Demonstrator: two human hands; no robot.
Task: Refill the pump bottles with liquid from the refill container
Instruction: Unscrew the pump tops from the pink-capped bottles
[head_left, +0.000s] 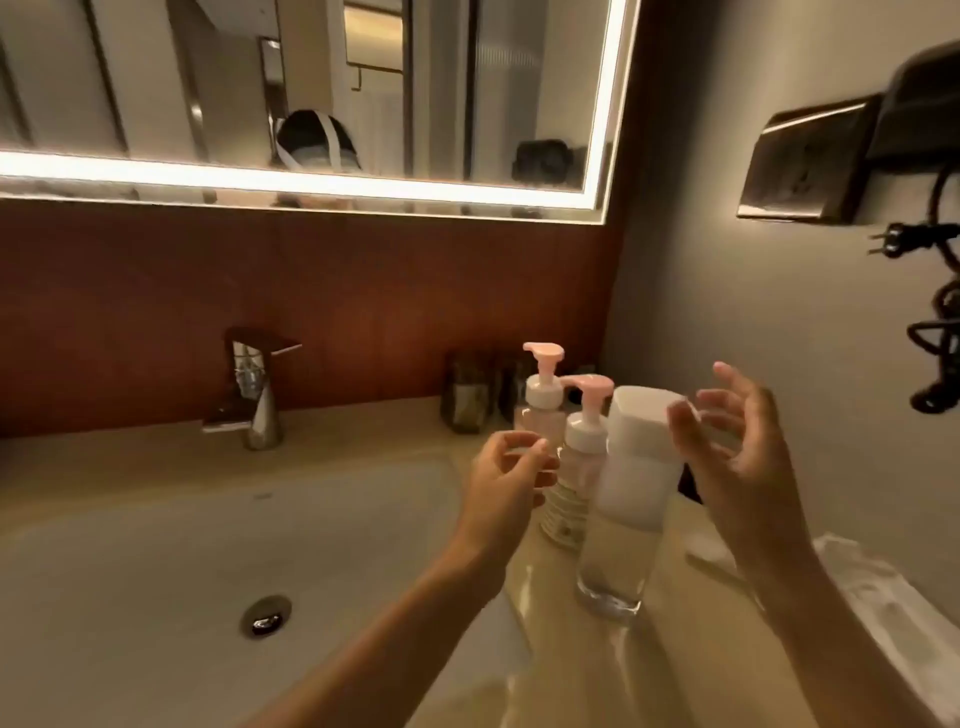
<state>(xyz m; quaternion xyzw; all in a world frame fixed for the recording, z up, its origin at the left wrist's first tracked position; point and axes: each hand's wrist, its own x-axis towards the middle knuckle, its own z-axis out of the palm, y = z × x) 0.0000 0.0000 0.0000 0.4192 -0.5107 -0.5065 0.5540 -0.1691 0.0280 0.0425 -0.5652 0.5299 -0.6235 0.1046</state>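
Two small clear pump bottles with pink pump heads stand on the counter right of the sink: the far pump bottle and the near pump bottle. A taller clear refill container with a white cap stands upright in front of them, liquid in its lower part. My left hand hovers with fingers apart just left of the near pump bottle, touching nothing that I can see. My right hand is spread open beside the refill container's cap, fingertips close to it but not gripping.
A white sink basin with a drain lies to the left, a chrome faucet behind it. Dark glass cups stand by the back wall. A folded white towel lies at the right. A lit mirror hangs above.
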